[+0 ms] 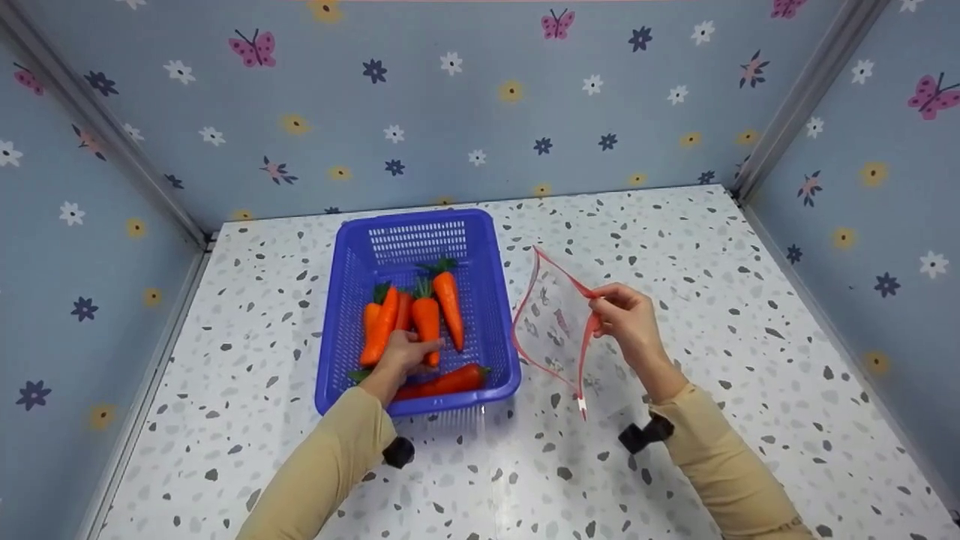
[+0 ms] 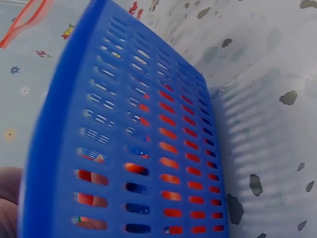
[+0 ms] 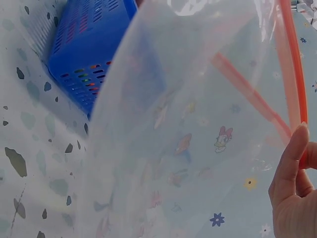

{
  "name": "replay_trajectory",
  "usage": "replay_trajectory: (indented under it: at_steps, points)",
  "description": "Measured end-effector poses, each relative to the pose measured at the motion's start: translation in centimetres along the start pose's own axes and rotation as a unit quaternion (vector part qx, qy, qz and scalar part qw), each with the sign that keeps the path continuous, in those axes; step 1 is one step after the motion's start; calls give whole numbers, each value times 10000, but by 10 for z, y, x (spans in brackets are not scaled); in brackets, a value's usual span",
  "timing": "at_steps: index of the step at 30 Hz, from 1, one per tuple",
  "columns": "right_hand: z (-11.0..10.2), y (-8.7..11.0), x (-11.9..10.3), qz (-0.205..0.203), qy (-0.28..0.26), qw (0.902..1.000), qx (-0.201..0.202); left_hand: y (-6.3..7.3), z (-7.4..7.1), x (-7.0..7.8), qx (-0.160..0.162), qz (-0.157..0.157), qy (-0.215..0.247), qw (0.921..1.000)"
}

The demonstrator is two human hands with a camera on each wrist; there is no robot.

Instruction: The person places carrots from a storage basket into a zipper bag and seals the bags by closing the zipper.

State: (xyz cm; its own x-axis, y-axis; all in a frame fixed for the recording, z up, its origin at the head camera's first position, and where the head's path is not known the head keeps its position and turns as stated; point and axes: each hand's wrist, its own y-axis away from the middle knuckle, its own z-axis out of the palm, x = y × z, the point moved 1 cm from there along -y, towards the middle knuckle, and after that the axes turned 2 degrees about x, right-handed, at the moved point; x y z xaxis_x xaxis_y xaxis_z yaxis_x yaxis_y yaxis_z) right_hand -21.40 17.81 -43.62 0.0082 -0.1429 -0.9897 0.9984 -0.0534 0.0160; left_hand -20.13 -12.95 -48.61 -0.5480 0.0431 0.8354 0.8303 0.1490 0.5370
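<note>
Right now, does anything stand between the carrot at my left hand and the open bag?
Yes: the blue basket's right wall, since the carrot at your left hand lies inside and the bag is outside. Another carrot lies on that side too.

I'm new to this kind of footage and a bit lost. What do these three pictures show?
No machine here: a person is working bare-handed. The wide picture comes from a camera worn on the head, looking forward and down. The other two come from small cameras worn on the left and right wrists. On the speckled table stands a blue basket with orange carrots and a long red pepper. The left hand touches one carrot; whether it grips is hard to tell. The right hand pinches a clear bag by its red edge.
</note>
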Motion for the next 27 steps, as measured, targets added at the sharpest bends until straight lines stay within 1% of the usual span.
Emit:
replay_trajectory:
  at_steps: [2,6,11,16,18,23,27]
  points:
    - [0,0,0,-1,-9,10000,12,2,-1,2,-37,45,17,10000]
    - [1,-1,0,7,21,10000,51,8,-2,5,12,129,-10,9999]
    - [1,-2,0,14,-84,10000,30,17,-1,11,1,309,130,9994]
    - [0,-3,0,-20,-49,10000,-31,29,0,18,-39,502,61,9987]
    - [-1,-4,-1,-48,20,10000,-49,35,2,21,-119,600,102,9981]
    - [-1,-5,-2,1,31,10000,10,53,8,27,-472,975,328,9936]
    - [-2,-7,-2,38,45,10000,14,66,11,32,-715,1224,288,9895]
